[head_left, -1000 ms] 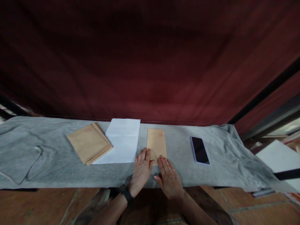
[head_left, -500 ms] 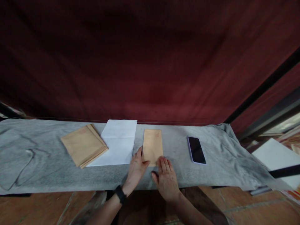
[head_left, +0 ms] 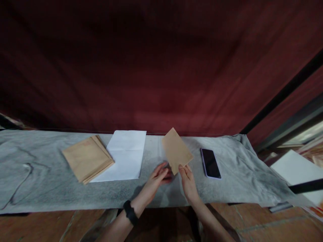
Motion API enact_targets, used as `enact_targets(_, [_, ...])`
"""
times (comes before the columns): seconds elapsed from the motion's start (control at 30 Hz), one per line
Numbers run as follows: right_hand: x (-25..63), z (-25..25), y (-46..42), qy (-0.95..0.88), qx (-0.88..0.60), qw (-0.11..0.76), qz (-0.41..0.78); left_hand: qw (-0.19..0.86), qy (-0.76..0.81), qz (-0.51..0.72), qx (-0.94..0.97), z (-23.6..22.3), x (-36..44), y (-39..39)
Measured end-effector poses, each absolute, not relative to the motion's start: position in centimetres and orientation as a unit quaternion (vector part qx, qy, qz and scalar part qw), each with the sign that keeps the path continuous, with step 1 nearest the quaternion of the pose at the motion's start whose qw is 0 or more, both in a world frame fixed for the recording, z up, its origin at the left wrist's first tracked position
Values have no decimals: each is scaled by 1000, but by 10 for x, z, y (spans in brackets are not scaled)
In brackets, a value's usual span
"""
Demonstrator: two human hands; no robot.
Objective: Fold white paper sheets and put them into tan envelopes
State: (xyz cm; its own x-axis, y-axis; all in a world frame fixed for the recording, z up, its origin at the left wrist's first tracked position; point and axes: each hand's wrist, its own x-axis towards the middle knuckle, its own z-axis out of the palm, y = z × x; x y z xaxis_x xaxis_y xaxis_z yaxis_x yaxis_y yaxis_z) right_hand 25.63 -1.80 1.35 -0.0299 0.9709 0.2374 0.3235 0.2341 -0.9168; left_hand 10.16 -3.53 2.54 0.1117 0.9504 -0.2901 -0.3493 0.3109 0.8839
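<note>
A brown paper envelope (head_left: 176, 149) is raised off the cloth and tilted, its far corner pointing away from me. My right hand (head_left: 187, 179) grips its near edge, thumb on top and fingers beneath. Just left of the envelope's near corner, my left hand (head_left: 156, 179) has its fingers loosely apart and slightly blurred; it seems to hold nothing. A dark band circles my left wrist.
On the grey cloth (head_left: 75, 198) lie a stack of brown envelopes (head_left: 87, 158) at left, partly over white paper sheets (head_left: 127, 154). A phone (head_left: 211, 163) lies at right. A dark red curtain (head_left: 161, 84) hangs behind.
The envelope was lying flat under both hands; now it is lifted, turned over and rotated in my right hand. My left hand has let go of it.
</note>
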Motion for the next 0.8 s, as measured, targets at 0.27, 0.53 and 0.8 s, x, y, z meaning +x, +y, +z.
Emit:
enact_targets(0.27, [241, -9, -26, -567, -482, 408, 528, 660, 482, 476, 324, 17, 96, -31])
enact_targets(0.53, [267, 14, -31, -624, -461, 361, 517, 570, 593, 399, 406, 1, 77, -32])
enact_targets(0.8, [257, -12, -57, -880, -431, 189, 65, 465, 646, 330, 508, 0, 74, -41])
